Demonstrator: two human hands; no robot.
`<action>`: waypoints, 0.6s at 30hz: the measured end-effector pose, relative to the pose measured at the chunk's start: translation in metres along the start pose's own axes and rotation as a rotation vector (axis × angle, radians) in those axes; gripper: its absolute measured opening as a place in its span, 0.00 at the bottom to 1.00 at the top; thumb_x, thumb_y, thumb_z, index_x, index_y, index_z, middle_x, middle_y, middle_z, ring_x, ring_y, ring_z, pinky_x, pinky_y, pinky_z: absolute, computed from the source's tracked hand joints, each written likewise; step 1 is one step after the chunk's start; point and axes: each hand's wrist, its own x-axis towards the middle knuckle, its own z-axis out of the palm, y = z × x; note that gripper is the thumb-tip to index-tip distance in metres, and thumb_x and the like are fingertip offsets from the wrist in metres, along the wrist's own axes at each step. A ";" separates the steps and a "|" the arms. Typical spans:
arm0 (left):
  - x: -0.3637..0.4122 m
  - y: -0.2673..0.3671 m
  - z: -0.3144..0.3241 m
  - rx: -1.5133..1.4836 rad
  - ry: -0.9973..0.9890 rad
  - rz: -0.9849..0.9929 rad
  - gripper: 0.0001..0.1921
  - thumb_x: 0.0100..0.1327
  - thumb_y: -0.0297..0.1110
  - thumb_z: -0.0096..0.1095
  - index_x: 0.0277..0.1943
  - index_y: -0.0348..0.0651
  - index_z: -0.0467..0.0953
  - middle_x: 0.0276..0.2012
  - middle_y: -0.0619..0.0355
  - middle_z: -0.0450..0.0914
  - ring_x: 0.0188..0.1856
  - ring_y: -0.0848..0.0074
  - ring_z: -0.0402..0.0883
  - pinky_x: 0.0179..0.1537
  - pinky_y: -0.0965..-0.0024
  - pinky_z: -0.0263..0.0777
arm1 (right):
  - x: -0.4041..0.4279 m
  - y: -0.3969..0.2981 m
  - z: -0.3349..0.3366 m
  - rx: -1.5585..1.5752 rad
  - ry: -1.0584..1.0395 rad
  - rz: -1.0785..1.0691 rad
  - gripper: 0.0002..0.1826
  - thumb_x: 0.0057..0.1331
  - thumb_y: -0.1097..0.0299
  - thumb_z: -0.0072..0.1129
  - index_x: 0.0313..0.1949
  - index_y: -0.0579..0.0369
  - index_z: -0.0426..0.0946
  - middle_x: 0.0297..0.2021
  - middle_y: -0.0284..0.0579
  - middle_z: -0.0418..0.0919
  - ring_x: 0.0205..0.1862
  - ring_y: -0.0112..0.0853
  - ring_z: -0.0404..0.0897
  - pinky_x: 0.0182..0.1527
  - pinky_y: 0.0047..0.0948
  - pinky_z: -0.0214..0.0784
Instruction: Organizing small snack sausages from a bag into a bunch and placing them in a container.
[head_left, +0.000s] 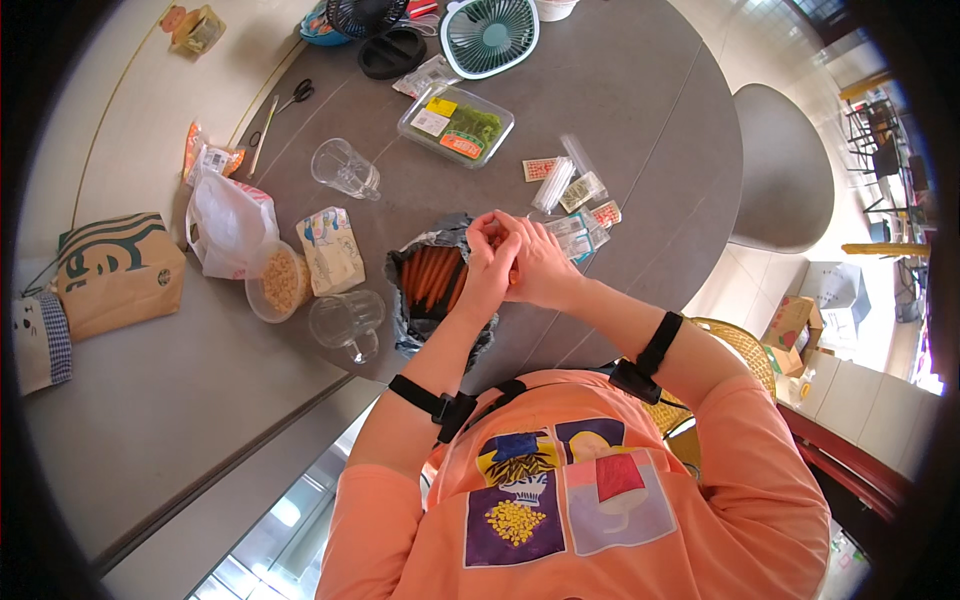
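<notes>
My left hand and my right hand meet over the right rim of a crumpled dark plastic bag. Between them they grip a small reddish-orange piece, mostly covered by my fingers, so its kind is unclear. Inside the bag lie several long, thin orange-brown sticks, side by side. Just beyond my right hand are clear packets with blue print and a small card with red dots.
Left of the bag stand a glass mug, a tissue pack and a plastic tub of pale pieces. Farther back are a drinking glass, a clear box of greens, scissors and a green-and-white basket.
</notes>
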 end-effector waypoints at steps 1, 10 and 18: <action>0.001 0.002 0.000 0.000 -0.002 -0.001 0.29 0.69 0.31 0.56 0.68 0.40 0.51 0.52 0.57 0.69 0.50 0.77 0.72 0.51 0.72 0.71 | 0.003 0.002 0.000 0.015 0.029 -0.012 0.55 0.42 0.56 0.78 0.67 0.51 0.55 0.56 0.50 0.68 0.59 0.49 0.69 0.59 0.46 0.63; 0.000 0.018 -0.009 -0.402 0.029 -0.258 0.31 0.75 0.55 0.39 0.71 0.46 0.53 0.65 0.57 0.63 0.66 0.70 0.63 0.69 0.63 0.51 | 0.011 0.015 -0.005 0.239 0.033 -0.048 0.25 0.48 0.67 0.72 0.47 0.52 0.75 0.41 0.47 0.77 0.48 0.48 0.76 0.52 0.42 0.69; -0.005 0.018 -0.014 -0.303 -0.062 -0.239 0.37 0.75 0.57 0.36 0.75 0.40 0.43 0.73 0.53 0.52 0.74 0.70 0.51 0.73 0.64 0.41 | 0.011 0.017 -0.002 0.308 0.028 -0.026 0.21 0.51 0.69 0.69 0.45 0.55 0.75 0.43 0.49 0.75 0.47 0.48 0.77 0.49 0.40 0.72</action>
